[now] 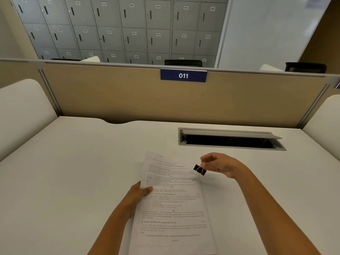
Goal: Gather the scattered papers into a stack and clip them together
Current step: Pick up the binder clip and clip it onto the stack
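Down on the white desk [73, 172], the left hand [139, 193] grips the left edge of the stack of printed papers [173, 208], thumb on top. At the stack's upper right corner, the right hand [222, 165] pinches a black binder clip [200, 169] by its wire handles. Farther right is an open cable hatch [230, 139]. Behind stand a tan partition [110, 96] signed 011 and grey numbered lockers [128, 24].

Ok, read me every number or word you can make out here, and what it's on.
"011": blue sign on the partition.
"014", "022", "023", "024": locker labels; the others are too blurred.
papers in the left hand: print too small to read.
binder clip in the right hand: no text visible.
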